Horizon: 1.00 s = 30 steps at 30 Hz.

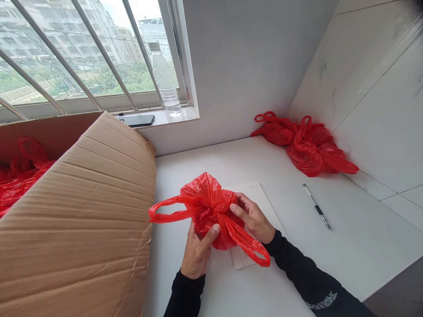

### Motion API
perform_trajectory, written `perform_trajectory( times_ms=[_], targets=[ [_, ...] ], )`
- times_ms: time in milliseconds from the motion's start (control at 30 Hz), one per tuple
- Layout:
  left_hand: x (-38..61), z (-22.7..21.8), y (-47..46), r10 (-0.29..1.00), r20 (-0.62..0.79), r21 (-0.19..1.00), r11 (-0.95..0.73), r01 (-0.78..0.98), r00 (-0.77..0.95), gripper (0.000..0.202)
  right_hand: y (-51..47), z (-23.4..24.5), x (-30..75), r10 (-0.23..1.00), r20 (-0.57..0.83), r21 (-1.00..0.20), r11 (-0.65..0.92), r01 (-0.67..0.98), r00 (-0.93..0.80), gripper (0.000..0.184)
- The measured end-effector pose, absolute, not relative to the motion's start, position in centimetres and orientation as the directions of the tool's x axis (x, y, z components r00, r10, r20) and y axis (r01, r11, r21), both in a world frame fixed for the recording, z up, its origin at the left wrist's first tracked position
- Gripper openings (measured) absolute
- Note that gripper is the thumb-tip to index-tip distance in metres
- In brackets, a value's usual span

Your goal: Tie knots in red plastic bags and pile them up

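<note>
Red bag (pixel 210 210) — between the fingers (pixel 241 213)

Slightly beyond and to the right of the left hand (pixel 197 253), the right hand (pixel 256 221) faces inward, both thumbs (pixel 210 235) uppermost, the hidden fingers apparently curled.

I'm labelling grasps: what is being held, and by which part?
The knotted red bag, by its bulging sides, between left hand and right hand.

red plastic bag (pixel 211 207), knotted (crinkled)
</note>
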<state>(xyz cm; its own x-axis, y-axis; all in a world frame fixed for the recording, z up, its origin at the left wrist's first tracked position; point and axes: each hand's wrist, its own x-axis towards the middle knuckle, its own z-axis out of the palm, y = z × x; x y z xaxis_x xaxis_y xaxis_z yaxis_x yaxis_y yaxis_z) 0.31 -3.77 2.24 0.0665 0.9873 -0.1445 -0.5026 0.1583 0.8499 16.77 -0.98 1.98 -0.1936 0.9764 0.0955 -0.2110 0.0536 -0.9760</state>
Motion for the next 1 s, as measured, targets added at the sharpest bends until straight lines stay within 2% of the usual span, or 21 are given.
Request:
perform_trajectory(
  times_ms=[133,267,433,567,667,833,1000],
  targets=[
    [-0.2,1.6,-3.4,0.989,-0.137,0.888,0.146,-0.436,0.053,0.043,-1.1,2.3,16.5,0.953,0.113,-0.977,0.056,-0.205,-0.28,0.03],
    [-0.4,1.1,-3.2,0.99,-0.125,0.913,0.141,-0.384,0.067,0.033,-1.1,2.2,16.5,0.968,0.107,-0.983,0.069,-0.169,-0.227,0.02],
    [0.1,1.1,-3.2,0.99,-0.139,0.915,0.142,-0.378,0.035,0.042,-1.2,2.2,16.4,0.984,0.103,-0.983,0.079,-0.165,-0.144,0.02],
    [0.2,1.3,-3.1,0.984,-0.177,0.874,0.171,-0.454,0.029,0.043,-1.1,2.2,16.5,0.989,0.095,-0.985,0.077,-0.156,-0.11,0.022],
    [0.0,1.3,-3.1,0.984,-0.176,0.855,0.161,-0.493,0.016,0.041,-1.1,2.1,16.6,0.987,0.074,-0.981,0.046,-0.189,-0.146,0.026],
    [-0.4,1.1,-3.3,0.985,-0.171,0.893,0.154,-0.422,-0.003,0.042,-1.1,1.9,16.6,0.969,0.096,-0.988,0.064,-0.143,-0.227,0.039],
    [-0.4,1.2,-3.3,0.989,-0.149,0.907,0.14,-0.396,0.006,0.042,-1.3,2.1,16.7,0.96,0.086,-0.993,0.061,-0.1,-0.268,0.023]
  ],
)
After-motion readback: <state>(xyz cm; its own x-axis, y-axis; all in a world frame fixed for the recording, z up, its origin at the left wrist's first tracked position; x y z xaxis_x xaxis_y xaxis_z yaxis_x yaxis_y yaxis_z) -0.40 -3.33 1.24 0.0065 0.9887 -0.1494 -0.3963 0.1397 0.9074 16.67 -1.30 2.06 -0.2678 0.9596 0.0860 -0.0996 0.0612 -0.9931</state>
